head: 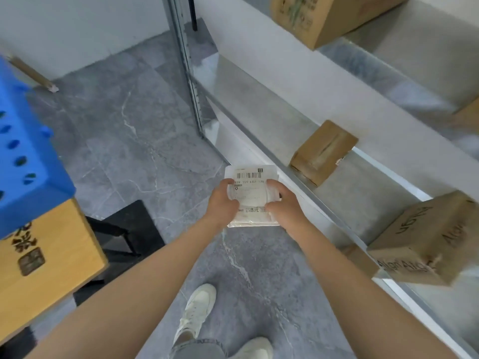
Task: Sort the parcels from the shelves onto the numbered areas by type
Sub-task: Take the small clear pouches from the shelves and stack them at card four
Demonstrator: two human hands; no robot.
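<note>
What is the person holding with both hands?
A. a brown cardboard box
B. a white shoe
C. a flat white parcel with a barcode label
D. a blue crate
C: the left hand and the right hand grip the two sides of the white parcel, with its barcode label facing up, while the brown box sits untouched on the shelf.

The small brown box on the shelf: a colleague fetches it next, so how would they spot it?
Look at the metal shelving on the right. On its middle visible level, beyond the larger printed carton, sits the small brown box. Unlike that carton, it is plain, with tape along its top.
</note>
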